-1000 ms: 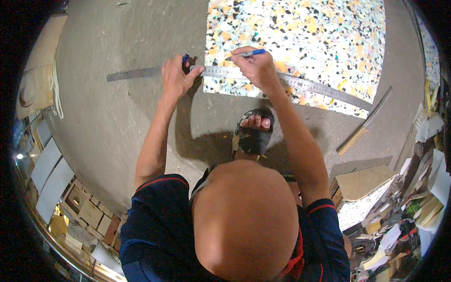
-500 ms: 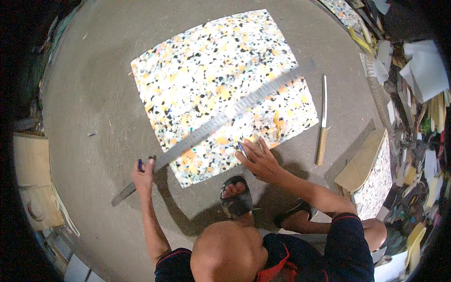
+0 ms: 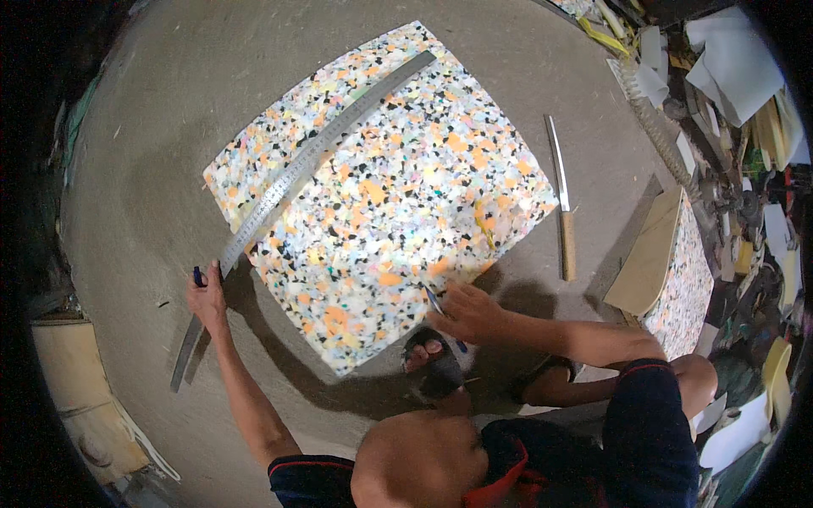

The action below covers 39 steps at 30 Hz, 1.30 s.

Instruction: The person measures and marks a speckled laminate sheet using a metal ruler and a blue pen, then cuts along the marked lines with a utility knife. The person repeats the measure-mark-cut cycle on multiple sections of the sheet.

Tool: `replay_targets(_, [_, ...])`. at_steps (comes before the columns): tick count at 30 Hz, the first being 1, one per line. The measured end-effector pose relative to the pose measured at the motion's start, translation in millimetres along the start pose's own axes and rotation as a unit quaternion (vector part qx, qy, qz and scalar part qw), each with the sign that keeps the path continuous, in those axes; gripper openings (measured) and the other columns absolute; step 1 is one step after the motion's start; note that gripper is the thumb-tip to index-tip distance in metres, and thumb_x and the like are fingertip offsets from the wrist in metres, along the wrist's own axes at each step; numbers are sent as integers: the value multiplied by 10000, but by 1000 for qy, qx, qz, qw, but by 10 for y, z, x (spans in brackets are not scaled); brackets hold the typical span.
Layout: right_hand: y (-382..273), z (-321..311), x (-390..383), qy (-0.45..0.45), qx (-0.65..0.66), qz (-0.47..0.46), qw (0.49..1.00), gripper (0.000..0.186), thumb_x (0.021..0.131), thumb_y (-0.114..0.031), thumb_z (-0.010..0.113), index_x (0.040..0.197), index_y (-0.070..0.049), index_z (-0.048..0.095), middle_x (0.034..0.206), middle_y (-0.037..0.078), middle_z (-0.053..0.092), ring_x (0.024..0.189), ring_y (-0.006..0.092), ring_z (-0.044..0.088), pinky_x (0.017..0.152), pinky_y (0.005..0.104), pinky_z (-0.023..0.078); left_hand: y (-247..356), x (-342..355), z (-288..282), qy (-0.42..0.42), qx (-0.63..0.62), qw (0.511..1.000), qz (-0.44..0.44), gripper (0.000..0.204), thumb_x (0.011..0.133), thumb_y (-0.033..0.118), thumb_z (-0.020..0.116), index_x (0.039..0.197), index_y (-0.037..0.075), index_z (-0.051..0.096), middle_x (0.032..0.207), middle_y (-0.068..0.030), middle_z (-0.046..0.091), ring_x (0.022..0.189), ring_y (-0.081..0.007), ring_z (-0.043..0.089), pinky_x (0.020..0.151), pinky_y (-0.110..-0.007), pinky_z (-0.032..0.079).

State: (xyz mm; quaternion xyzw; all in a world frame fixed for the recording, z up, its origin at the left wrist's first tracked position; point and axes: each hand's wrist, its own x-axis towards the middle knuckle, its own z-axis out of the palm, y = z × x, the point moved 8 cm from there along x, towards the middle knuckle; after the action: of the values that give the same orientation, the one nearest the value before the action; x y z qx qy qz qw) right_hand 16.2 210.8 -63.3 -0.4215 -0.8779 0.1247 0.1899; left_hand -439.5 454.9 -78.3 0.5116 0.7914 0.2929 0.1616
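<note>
A long steel ruler lies diagonally across the upper left of a speckled foam sheet on the floor, its near end reaching past the sheet. My left hand grips that near part, with a small dark blue item, too small to name, at its fingers. My right hand holds a pen just over the sheet's near right edge. A knife with a wooden handle lies on the floor right of the sheet.
My sandalled foot is under my right hand. A block with a tan board and speckled side stands at the right. Scraps and white sheets crowd the right edge. Tan boards lie at the lower left. The floor is grey concrete.
The ruler has swung up and away across the sheet. My left hand moved down and left with it. My right hand, still holding the pen, has drawn back toward the sheet's near edge.
</note>
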Motion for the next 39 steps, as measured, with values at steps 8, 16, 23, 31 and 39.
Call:
replay_targets(8, [859, -250, 475, 58, -27, 107, 992, 497, 863, -109, 685, 1350, -92, 587, 1184, 193, 614, 1091, 342, 613, 939, 541, 510, 246, 1092, 583, -8, 79, 996, 49, 507, 855, 499, 791, 751, 77, 530, 668, 28, 482, 648, -128, 443, 603, -304, 379])
replay_targets(16, [3003, -375, 1962, 141, -112, 251, 951, 560, 921, -187, 699, 1421, -62, 479, 1316, 247, 584, 1305, 408, 514, 1100, 537, 402, 233, 1640, 1049, -72, 75, 993, 53, 513, 847, 533, 792, 771, 86, 553, 688, 15, 493, 650, -142, 446, 615, -311, 405])
replay_targets(23, [3763, -132, 2547, 91, -106, 281, 950, 664, 955, -418, 654, 1489, -93, 430, 1525, 242, 451, 1498, 391, 314, 1194, 633, 215, 241, 1856, 1192, -52, 110, 990, 72, 529, 844, 561, 791, 781, 100, 539, 691, 22, 485, 640, -132, 430, 603, -306, 400])
replay_targets(31, [3955, -51, 2512, 111, -86, 288, 947, 700, 962, -468, 625, 1528, -130, 387, 1555, 223, 427, 1532, 344, 260, 1231, 612, 119, 189, 1883, 1353, -70, 102, 991, 46, 526, 855, 567, 778, 760, 114, 527, 674, 30, 480, 636, -120, 433, 597, -288, 390])
replay_targets(39, [4006, 55, 2481, 86, -84, 307, 944, 729, 959, -502, 617, 1535, -120, 386, 1577, 220, 400, 1537, 334, 251, 1244, 587, 104, 240, 1817, 1310, -38, 155, 984, 84, 514, 877, 566, 757, 769, 98, 573, 671, 8, 524, 632, -137, 477, 613, -303, 421])
